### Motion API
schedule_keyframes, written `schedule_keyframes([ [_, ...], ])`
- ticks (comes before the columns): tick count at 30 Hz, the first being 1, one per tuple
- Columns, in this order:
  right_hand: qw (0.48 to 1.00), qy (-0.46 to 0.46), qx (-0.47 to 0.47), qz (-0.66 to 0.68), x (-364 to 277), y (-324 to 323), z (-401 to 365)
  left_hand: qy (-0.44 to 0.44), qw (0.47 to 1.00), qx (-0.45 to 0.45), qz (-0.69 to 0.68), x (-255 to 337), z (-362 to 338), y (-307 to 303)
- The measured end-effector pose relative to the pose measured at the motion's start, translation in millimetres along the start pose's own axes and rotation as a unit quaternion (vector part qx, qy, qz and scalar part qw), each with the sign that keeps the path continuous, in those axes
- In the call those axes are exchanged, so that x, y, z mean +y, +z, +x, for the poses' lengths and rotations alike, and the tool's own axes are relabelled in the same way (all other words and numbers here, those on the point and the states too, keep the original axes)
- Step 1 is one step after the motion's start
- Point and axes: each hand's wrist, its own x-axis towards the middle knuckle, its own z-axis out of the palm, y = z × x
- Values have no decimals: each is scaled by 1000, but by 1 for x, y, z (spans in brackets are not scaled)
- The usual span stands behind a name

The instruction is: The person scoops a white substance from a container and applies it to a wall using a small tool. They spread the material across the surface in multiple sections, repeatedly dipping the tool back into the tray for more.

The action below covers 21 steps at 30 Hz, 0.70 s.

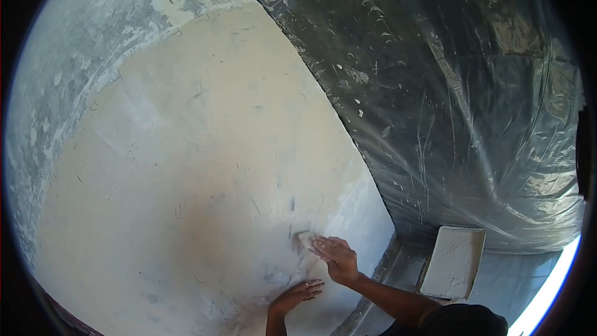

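Note:
A large plastered wall (205, 106), cream and off-white with grey scuffs and short dark marks, fills most of the view. My right hand (339, 256) is closed around a small pale flat-edged pad (305, 241), pressed against the lower right of the wall. Whether this pad is a scraper or a sanding piece I cannot make out. Below and left of it is my left hand (300, 294), fingers stretched out and holding nothing, close to or touching the wall. Whitish residue covers the fingers of both hands.
Dark plastic sheeting (423, 112), spattered white, hangs along the wall's right edge. A shallow tray (478, 264) of white paste rests at the lower right on a grey floor (497, 280). Rougher grey-white plaster (81, 43) borders the upper left.

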Motion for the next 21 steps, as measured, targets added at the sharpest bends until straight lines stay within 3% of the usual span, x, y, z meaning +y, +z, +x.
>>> schedule_keyframes([
  [3, 975, 18, 192, -110, 55, -26, 108, 11, 999, -21, 21, 5, 2, 1],
  [5, 963, 51, 235, -121, 108, -26, 144, 9, 1000, -21, -21, 4, 1, 0],
  [6, 963, 52, 236, -122, 114, -17, 137, 8, 1000, -22, -21, 3, 0, 1],
  [8, 974, 94, 149, -142, 111, 13, 102, 20, 1000, -19, -9, 4, -1, 2],
  [13, 992, 86, -71, -58, 11, 18, -42, 19, 1000, -13, -1, -4, 8, 0],
  [16, 990, 139, -4, -28, 17, -9, -2, 18, 1000, -10, 10, 4, 5, -1],
  [18, 982, 104, 139, -67, 39, -21, 68, 15, 1000, -16, -13, 1, 4, -1],
  [20, 970, 87, 194, -117, 73, -13, 108, 9, 999, -7, -50, -6, 11, -5],
  [21, 975, 94, 163, -116, 82, 1, 103, 8, 999, -6, -52, -8, 7, -3],
])
